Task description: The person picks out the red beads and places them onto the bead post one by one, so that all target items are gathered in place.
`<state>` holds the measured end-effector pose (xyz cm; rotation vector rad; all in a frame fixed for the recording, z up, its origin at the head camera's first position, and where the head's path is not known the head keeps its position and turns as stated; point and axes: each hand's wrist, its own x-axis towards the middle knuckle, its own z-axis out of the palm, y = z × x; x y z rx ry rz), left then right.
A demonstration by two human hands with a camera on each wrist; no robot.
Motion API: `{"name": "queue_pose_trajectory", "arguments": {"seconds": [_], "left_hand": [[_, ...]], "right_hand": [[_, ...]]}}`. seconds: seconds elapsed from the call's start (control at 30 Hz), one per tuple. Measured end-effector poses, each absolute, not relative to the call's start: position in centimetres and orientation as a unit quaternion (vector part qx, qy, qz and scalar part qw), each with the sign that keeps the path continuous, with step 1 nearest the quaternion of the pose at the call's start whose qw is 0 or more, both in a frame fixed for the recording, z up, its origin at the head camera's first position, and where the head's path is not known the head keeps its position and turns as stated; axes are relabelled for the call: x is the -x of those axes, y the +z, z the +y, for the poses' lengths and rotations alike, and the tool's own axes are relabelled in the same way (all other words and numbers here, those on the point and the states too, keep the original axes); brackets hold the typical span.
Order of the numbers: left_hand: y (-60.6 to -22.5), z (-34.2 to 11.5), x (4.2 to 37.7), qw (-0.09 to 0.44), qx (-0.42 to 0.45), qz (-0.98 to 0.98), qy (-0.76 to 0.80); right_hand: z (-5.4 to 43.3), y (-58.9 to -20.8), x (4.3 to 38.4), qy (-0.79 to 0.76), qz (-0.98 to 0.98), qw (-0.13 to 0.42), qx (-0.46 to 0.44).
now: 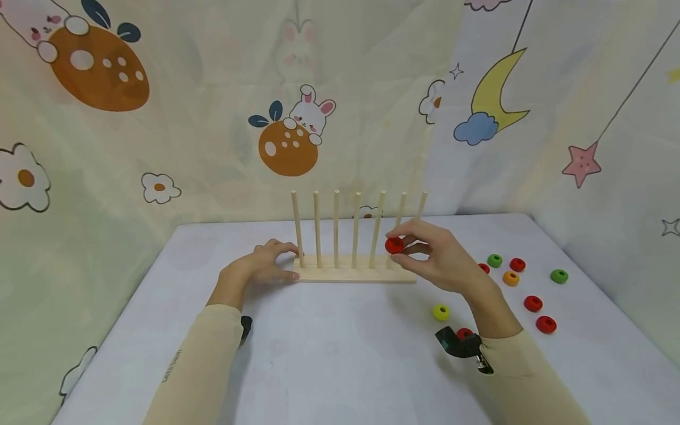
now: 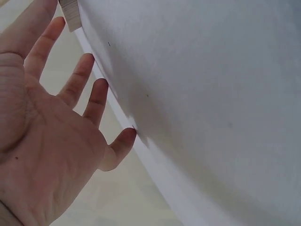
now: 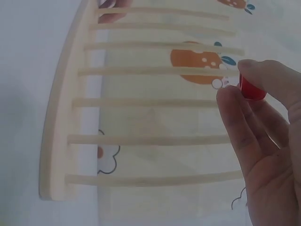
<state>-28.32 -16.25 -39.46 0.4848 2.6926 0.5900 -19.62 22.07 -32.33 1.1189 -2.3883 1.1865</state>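
A pale wooden rack [image 1: 355, 274] with several upright pegs stands towards the back of the white table. My left hand [image 1: 260, 264] holds its left end, thumb at the front and forefinger behind. In the left wrist view, the other fingers of the left hand [image 2: 56, 117] spread loosely past the rack's end [image 2: 70, 16]. Between thumb and fingertips, my right hand [image 1: 438, 254] pinches a red bead [image 1: 394, 245]. It is in front of the pegs at the right. The right wrist view has the red bead [image 3: 251, 89] close to the peg tips, apart from them.
On the table's right lie several loose beads, among them a green bead [image 1: 559, 276], an orange bead [image 1: 511, 278] and a red bead [image 1: 546, 324]. A yellow bead [image 1: 441, 312] lies below the right hand. A printed cloth [image 1: 212, 118] hangs behind the table.
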Motion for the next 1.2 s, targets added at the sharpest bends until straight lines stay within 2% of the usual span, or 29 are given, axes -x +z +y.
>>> {"name": "queue_pose_trajectory", "arguments": {"seconds": [0.57,1.2], "left_hand": [[-39.6,-16.3,28.9,0.168,-0.174,0.947,0.211],[-39.9,-16.9,28.9,0.193,-0.174,0.935,0.240]], "right_hand": [[21.1,-30.7,20.5,0.412,-0.809,0.133,-0.397],[16.4,-29.9,22.1,0.491,-0.771,0.150,-0.376]]}}
